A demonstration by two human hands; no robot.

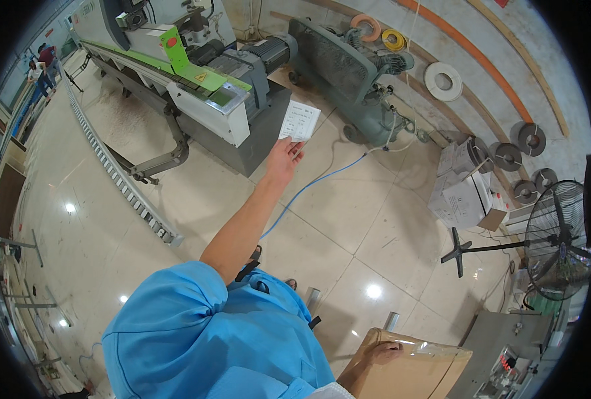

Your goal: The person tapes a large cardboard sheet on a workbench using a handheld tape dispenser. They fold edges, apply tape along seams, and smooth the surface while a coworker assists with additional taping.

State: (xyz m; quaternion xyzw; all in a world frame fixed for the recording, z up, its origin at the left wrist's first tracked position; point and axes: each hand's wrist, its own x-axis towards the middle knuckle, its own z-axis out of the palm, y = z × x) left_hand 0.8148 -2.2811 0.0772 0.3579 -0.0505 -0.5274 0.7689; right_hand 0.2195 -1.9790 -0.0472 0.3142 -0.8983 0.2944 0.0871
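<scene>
The right hand [383, 351] is laid flat, fingers curled over the edge of a brown board [408, 372] low in view. Farther out, a white paper slip [300, 121] is pinched at its lower edge by the raised left hand [283, 159]. Beyond it, a grey machine [229, 93] and a blue hose [315, 183] are seen on the floor [349, 233].

A green-trimmed woodworking machine [196, 86], a compressor [349, 66], a standing fan [555, 239] and wall-hung tape rolls [443, 81] surround the tiled floor [349, 219]
</scene>
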